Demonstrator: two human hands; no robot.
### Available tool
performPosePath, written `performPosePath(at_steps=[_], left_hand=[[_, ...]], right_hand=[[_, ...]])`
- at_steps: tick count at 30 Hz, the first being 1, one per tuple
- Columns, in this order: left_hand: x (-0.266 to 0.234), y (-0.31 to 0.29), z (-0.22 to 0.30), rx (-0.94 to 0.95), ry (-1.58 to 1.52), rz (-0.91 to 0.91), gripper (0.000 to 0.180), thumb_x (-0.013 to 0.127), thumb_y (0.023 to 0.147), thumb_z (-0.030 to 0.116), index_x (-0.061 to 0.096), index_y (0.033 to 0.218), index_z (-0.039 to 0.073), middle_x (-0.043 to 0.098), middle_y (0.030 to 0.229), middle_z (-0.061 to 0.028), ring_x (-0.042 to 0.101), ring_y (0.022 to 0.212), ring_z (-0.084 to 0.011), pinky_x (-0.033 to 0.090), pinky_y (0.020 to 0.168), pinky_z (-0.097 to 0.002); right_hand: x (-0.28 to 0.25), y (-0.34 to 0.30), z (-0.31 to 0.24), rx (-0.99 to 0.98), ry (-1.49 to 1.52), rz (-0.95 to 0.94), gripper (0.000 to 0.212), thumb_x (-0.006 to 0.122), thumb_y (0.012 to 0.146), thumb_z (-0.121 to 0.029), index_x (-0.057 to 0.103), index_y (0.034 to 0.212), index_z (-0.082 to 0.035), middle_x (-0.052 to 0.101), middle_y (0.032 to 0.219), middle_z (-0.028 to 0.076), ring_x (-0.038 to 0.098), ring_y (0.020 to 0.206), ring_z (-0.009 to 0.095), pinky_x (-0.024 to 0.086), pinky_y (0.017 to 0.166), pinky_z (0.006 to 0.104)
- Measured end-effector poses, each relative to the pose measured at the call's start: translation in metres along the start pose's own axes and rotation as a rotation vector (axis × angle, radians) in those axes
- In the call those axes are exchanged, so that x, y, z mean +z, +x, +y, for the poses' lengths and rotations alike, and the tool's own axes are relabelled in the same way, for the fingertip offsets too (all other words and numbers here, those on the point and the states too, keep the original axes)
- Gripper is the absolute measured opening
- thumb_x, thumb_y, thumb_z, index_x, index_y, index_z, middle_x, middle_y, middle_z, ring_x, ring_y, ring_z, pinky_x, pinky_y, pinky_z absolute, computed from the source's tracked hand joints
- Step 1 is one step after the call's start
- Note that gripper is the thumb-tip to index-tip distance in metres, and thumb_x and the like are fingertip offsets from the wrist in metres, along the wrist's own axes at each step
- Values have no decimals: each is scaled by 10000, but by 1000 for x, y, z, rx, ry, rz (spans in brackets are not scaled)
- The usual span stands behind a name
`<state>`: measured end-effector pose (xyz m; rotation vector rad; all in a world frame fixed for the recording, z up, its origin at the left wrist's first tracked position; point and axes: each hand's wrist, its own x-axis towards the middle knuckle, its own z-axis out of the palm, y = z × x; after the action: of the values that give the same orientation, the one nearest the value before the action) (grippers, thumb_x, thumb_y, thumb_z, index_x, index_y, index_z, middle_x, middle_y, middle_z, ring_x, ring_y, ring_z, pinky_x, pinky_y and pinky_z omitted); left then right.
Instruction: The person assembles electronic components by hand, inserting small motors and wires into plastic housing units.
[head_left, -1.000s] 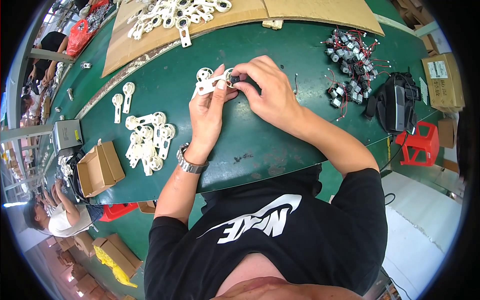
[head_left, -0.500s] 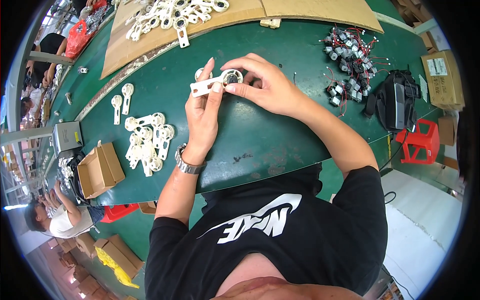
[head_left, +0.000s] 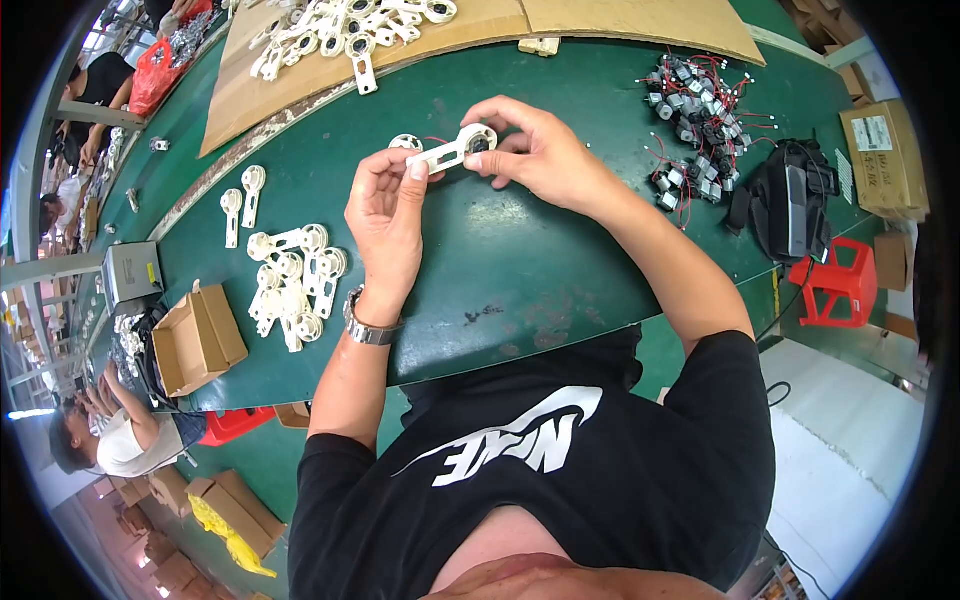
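Observation:
Above the green table, both hands hold one white plastic housing (head_left: 446, 155), an arm with a round ring end and a dark round piece in the ring. My left hand (head_left: 388, 222) pinches the flat arm end between thumb and fingers. At the ring end, my right hand (head_left: 548, 160) grips the rim, thumb below and fingers above. A thin red wire shows just behind the housing. Another white ring-ended part (head_left: 405, 143) lies beyond my left fingertips, partly hidden by them. To the left sits a pile of similar white parts (head_left: 292, 285), with two more (head_left: 252, 195) lying behind it.
Many white housings with dark centres (head_left: 360, 45) lie on cardboard (head_left: 640, 25) at the back. Small motors with red wires (head_left: 700, 115) are heaped at right, near a black bag-like item (head_left: 792, 200). An open carton (head_left: 200, 340) stands left. People work farther left.
The housing has turned, its ring end now higher and farther right. My left hand has shifted slightly left, and its raised index finger has folded down to the arm end.

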<state>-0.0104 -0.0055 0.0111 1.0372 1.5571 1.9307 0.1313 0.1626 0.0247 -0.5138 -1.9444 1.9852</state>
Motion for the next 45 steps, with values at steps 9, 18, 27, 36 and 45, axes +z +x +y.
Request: performPosePath(at_steps=[9, 18, 27, 36, 45], left_hand=[[0, 3, -2, -74, -138, 25, 160, 647, 1082, 62, 599, 1203, -31, 732, 1123, -139, 739, 965, -180, 641, 850, -306], [6, 0, 1, -67, -146, 17, 161, 659, 1077, 61, 607, 1201, -27, 733, 1123, -140, 734, 938, -173, 638, 846, -309], [8, -4, -1, -103, -167, 6, 165, 680, 1065, 61, 612, 1188, -24, 753, 1109, -140, 748, 925, -184, 636, 835, -305], [-1, 4, -2, -187, -294, 64, 184, 669, 1082, 130, 633, 1177, -23, 774, 1093, -161, 765, 917, -202, 657, 813, -346], [1, 3, 2, -170, -268, 73, 178, 682, 1073, 123, 640, 1163, -25, 774, 1081, -164, 766, 924, -199, 666, 798, -344]], right_hand=[[-5, 2, 6, 68, 110, -246, 334, 669, 1085, -205, 631, 1382, -56, 717, 1026, 62, 726, 871, 141, 615, 742, 291], [-9, 2, 9, 71, 48, -222, 331, 617, 1110, -198, 629, 1409, -57, 721, 920, 74, 711, 664, 148, 585, 590, 296], [-8, 4, 8, 127, 4, -175, 261, 592, 1121, -196, 668, 1334, -65, 681, 810, 55, 636, 546, 122, 509, 526, 258], [-11, 4, 0, 208, 179, -229, 442, 474, 1160, -413, 655, 1333, -49, 665, 831, 39, 622, 678, 112, 517, 569, 252], [-5, 3, 4, 128, -50, -232, 302, 588, 1104, -238, 604, 1363, -84, 674, 848, 32, 599, 680, 83, 499, 538, 248]])
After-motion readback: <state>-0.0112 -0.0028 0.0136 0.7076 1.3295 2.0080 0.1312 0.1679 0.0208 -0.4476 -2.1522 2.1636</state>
